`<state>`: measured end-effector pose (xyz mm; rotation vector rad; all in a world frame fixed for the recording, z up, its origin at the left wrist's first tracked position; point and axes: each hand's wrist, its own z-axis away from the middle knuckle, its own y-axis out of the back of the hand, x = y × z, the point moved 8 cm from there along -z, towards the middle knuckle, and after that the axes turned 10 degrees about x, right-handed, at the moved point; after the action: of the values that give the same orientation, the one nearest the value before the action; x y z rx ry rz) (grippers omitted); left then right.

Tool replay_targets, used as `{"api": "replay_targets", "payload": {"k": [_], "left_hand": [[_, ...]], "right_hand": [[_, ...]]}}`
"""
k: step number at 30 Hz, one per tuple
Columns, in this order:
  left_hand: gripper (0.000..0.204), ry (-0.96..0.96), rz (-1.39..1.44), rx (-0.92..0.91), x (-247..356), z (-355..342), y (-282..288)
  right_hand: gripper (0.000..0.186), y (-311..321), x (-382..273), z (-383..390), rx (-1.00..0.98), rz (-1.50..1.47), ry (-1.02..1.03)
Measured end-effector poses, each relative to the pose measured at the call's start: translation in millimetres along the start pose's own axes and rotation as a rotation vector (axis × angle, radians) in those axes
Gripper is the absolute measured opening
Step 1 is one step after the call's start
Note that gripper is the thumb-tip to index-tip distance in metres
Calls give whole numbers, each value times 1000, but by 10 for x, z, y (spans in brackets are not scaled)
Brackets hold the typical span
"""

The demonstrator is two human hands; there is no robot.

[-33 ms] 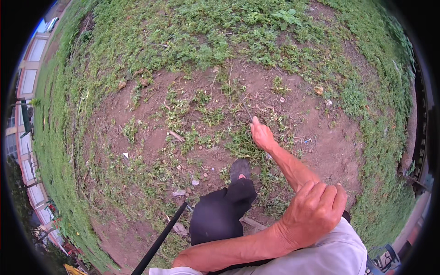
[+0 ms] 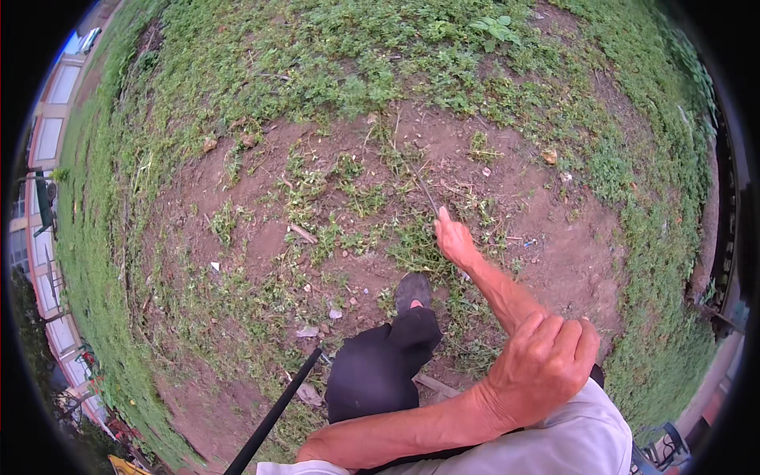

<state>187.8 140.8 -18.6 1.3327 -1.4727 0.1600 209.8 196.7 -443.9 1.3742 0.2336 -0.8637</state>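
Observation:
My right hand (image 2: 456,239) is closed around the near end of a thin, dark, stick-like tool (image 2: 426,190). Its far end points away from me, low over the soil among cut-looking weeds (image 2: 419,245); where exactly it ends is hard to see. My left forearm crosses in front of my body to the right. At its end my left hand (image 2: 546,360) is curled closed, overlapping my right arm near the elbow. The inside of that hand is hidden, so whether it grips anything does not show.
A dark shoe (image 2: 413,291) stands on the bare soil below the weeds. At lower left, a black pole (image 2: 273,412) slants up beside my dark trouser knee (image 2: 372,380). Pebbles, a short piece of wood (image 2: 302,233) and a stone (image 2: 550,157) lie about. Green growth (image 2: 356,63) surrounds the soil.
My right hand has shifted very slightly toward me, and the tool shows more clearly. My left hand stays where it was.

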Motion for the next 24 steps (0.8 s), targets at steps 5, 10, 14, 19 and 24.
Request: {"api": "replay_targets", "payload": {"k": [5,10,14,19,24], "left_hand": [[22,-16,-2,-38,69,43,-30],[24,-10,19,-42,90,77,-49],[24,-31,-2,0,81,80,0],[23,-50,36,49,169,60,10],[23,-19,12,53,90,92,82]], "right_hand": [[44,18,261,572,13,3,-36],[41,186,76,360,112,-56,-35],[37,220,-592,-559,115,-136,20],[31,128,-470,-1092,195,-14,37],[36,94,-206,-619,43,61,8]]}}
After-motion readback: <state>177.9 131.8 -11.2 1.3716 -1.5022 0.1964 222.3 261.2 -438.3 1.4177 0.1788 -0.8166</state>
